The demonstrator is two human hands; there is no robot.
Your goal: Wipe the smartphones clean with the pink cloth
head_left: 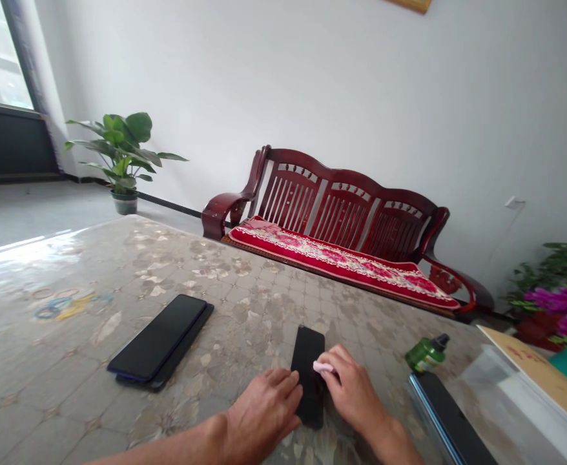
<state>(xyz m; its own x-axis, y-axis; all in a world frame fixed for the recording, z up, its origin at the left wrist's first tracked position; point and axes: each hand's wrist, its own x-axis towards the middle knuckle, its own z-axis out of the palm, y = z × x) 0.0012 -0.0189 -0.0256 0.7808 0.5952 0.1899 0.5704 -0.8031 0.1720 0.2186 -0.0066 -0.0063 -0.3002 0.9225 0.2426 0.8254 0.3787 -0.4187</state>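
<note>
left hand (267, 403), fingers (286, 381) nearly together against dark phone (307, 352), right hand (354, 391), fingers pinched round pale wad (322, 367)

One view, head-worn. Looks forward and down across the desk (245, 297), past its far edge to bench (346, 175) and wall (288, 77). Frame tilted: far edge slopes down to the right. Left hand (267, 407) and right hand (354, 391) close, low in view.

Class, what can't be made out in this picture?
In the head view:
Pale wad: partly hidden by the right hand.
Middle phone: left edge partly covered by the left hand.
Lower phone at left: mostly under the upper phone.
Green bottle: label too small to read.
Gold frame: cut off by the top edge.
</note>
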